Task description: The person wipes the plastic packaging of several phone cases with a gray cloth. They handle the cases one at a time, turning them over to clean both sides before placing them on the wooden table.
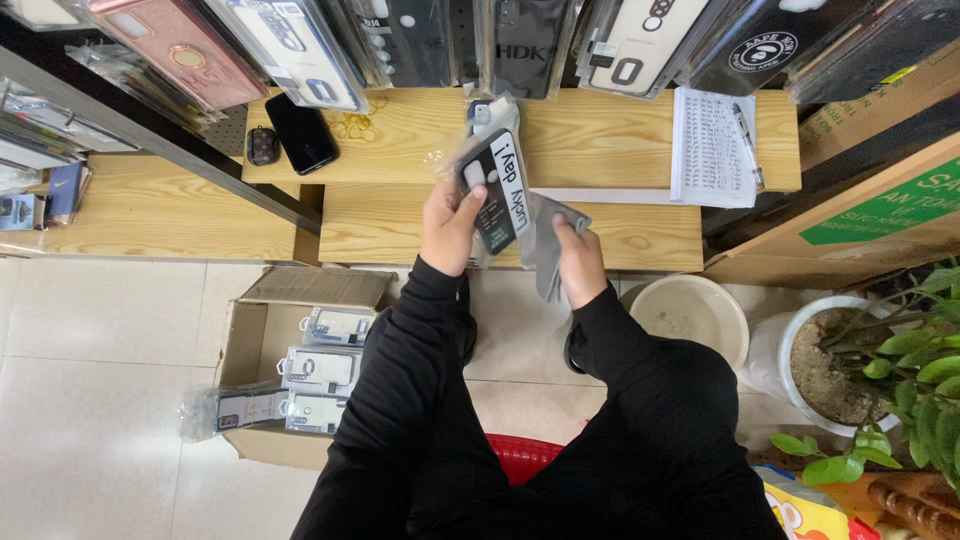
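**Hands on a packaged case**

The left hand [450, 222] clamped a clear-wrapped dark case [493, 190] at centre; the right hand [580, 262] pinched a grey cloth [548, 245]. At eight o'clock sat a box [262, 345] of cases; at one o'clock, a notepad [711, 150].

Left hand [450, 222] gripping a packaged phone case [492, 188], held upright above a wooden shelf [400, 225]. Right hand [582, 262] pinching a grey cloth [545, 240] against the package. Below left, a cardboard box [262, 350] of more cases on a tiled floor [100, 400]; at right, a notepad [712, 148] with pen [748, 145].
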